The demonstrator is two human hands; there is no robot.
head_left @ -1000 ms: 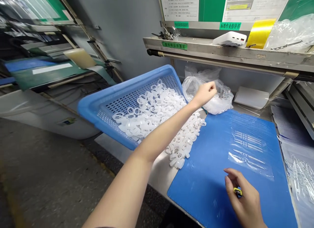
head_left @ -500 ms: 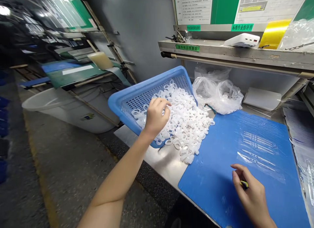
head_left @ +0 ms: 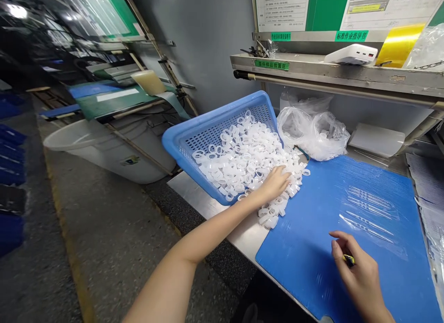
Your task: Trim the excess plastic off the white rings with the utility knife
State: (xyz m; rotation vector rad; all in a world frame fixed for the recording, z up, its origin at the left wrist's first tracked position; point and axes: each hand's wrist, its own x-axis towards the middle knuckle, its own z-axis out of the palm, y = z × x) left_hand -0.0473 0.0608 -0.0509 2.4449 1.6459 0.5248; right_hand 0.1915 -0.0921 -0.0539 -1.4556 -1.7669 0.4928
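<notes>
Translucent silicone rings (head_left: 243, 161) lie in a loose heap, most of them inside a tilted blue plastic basket (head_left: 208, 114). The rest spill over its lower edge onto the steel desk (head_left: 204, 193) and along the edge of a blue mat (head_left: 305, 267). They look light, soft and flexible, apt to slide and hook into one another, so a single ring is best pinched by its band. Your left hand (head_left: 274, 184) rests open on the pile, just beyond the basket's edge. Your right hand (head_left: 360, 276), over the mat, keeps a closed grip on a small yellow-and-black item (head_left: 348, 260), mostly hidden by your fingers, near a clear film (head_left: 367, 216).
</notes>
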